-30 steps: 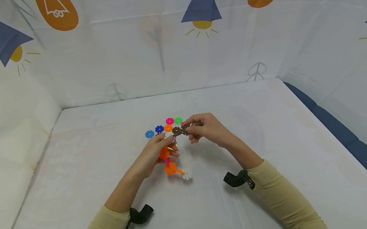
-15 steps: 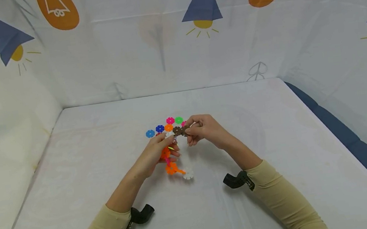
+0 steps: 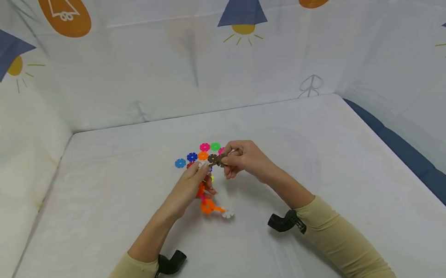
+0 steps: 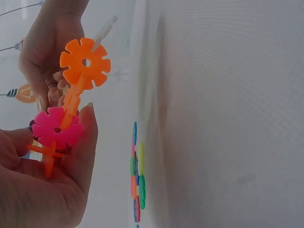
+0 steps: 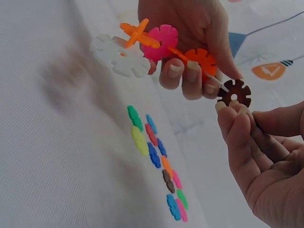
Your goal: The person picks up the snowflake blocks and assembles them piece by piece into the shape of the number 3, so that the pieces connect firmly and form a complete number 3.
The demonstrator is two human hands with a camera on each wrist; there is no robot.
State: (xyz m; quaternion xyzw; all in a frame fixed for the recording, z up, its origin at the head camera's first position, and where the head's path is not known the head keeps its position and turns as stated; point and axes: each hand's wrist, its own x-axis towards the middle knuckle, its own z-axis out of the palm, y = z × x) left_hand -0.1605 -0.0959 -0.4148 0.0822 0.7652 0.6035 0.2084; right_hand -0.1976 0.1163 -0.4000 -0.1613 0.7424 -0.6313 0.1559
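Fingers (image 5: 240, 128) of our right hand (image 3: 246, 159) pinch a brown disc (image 5: 243, 90) by its rim, while our left hand (image 3: 188, 185) curls thumb and fingers round a chain of notched discs (image 5: 202, 59); both are held above the white table cover (image 3: 237, 257). Brown disc and pale piece (image 5: 218, 83) meet beside the left thumb, though we cannot tell whether their slots are engaged. If we push with the notches out of line, the disc would probably skid sideways or twist out of our fingertips. Too hard a squeeze from the left could spring a joint apart, and the chain's free end, with its white disc (image 5: 109, 52), might lever the links loose should it knock the table. Loose discs (image 5: 139, 140) lie beyond our hands, where a low sweep could scatter them. All look like thin, stiff plastic: round petalled outlines, narrow slots, a small hole at the centre. Along the chain they interlock crosswise, smooth and bright; the cover shows a fine matte weave.
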